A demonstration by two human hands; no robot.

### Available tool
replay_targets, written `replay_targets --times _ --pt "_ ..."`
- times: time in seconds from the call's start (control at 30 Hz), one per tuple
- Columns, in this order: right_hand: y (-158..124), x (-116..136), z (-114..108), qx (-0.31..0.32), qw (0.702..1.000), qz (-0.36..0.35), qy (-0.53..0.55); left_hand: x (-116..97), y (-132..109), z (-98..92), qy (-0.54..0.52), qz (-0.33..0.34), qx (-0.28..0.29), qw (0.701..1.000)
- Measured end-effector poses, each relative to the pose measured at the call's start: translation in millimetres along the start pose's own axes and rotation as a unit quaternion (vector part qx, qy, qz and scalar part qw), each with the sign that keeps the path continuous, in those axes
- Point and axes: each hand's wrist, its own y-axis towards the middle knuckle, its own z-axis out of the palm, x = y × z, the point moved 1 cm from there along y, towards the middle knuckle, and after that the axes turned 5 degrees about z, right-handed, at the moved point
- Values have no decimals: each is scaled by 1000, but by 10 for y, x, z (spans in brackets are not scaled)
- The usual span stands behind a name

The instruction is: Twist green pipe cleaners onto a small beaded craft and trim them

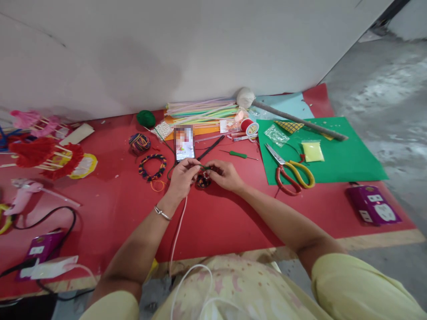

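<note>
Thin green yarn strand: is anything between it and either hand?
Nothing visible: the left hand and right hand both hold the thin green yarn strand. The dark multicoloured braided piece shows just below, not between.

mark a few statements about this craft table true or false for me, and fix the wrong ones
1. The left hand and right hand pinch a green strand in their fingers. True.
2. The silver bangle is on the right wrist. False: it is on the left wrist.
3. The scissors lie partly on the green sheet. True.
4. The green yarn ball sits right of the phone. False: it sits left of it.
5. The spool carries blue thread. False: the thread is red.
</note>
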Motion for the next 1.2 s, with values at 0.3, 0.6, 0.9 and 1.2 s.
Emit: replay_targets --times 0.3,0.6,0.9,1.2 --pt "-8 -37 30 -42 999 4 -19 -61 22 -40 -67 -52 4 996" --pt "-4 -33 22 -15 998 -59 0 -15 18 -11 -74 -57 24 995" --pt "3 -118 42 -20 998 -4 53 -10 67 -94 -123 24 -47 991" --pt "13 -84 26 -32 999 -30 16 -28 73 -176 -125 22 -46 991"
